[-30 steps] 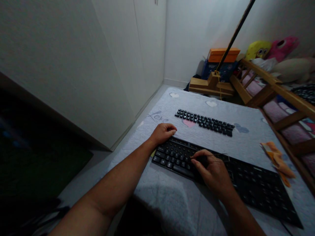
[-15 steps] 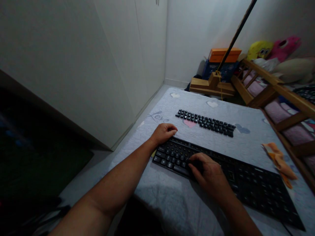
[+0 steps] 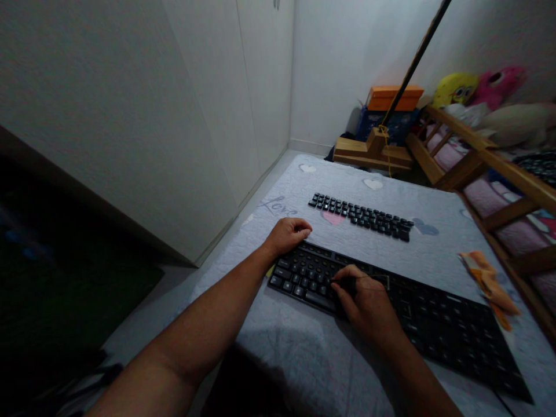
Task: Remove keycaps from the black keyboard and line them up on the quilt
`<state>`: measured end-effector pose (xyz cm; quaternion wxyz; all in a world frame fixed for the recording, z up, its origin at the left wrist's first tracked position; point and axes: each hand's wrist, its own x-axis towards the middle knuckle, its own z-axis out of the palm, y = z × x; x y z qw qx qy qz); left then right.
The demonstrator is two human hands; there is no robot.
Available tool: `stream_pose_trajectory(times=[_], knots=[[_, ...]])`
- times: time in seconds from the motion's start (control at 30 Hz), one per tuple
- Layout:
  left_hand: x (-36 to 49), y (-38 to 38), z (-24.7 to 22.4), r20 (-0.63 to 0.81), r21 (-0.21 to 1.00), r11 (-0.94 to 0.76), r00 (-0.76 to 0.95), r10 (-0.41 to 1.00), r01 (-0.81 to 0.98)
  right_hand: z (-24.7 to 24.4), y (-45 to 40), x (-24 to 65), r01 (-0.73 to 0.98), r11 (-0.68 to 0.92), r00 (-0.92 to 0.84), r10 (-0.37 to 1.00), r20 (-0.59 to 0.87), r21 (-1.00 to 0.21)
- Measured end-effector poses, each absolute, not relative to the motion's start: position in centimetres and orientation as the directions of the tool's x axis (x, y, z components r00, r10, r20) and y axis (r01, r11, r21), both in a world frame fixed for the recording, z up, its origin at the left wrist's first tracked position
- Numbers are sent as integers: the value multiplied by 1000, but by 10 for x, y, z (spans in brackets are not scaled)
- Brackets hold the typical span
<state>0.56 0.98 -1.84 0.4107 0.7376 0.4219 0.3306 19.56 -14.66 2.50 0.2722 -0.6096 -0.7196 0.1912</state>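
A black computer keyboard [image 3: 456, 324] lies slantwise on the bed cover; its upper left rows have lost their keycaps, while lower left keys keep theirs. My left hand [image 3: 289, 234] rests at the keyboard's far left corner, fingers curled in with the thumb against them and nothing visible between them. Over the lower letter keys, my right hand [image 3: 365, 298] has thumb and index finger pinched on a thin wire tool [image 3: 377, 276], which looks like a wire keycap puller. Its tip is hidden by my fingers. Beyond the keyboard, loose black keycaps [image 3: 360, 215] lie in rows.
An orange cloth [image 3: 493, 284] and an orange-handled brush-like item [image 3: 503, 317] lie to the right. A wooden rail [image 3: 499, 156] borders the right side. White cabinet doors [image 3: 208, 116] stand at left. Behind the bed are a wooden stand [image 3: 373, 152] with a pole and an orange box [image 3: 395, 98].
My right hand has shifted slightly up, and more of the thin wire shows above its knuckles. My left hand stays where it was. The view has moved slightly.
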Motion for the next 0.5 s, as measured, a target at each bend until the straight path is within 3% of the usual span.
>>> stream_pose_trajectory(times=[0.5], knots=[[5, 10, -19, 155, 876, -326, 432, 889, 356, 25, -144, 196, 785, 194, -141, 981, 136, -588]])
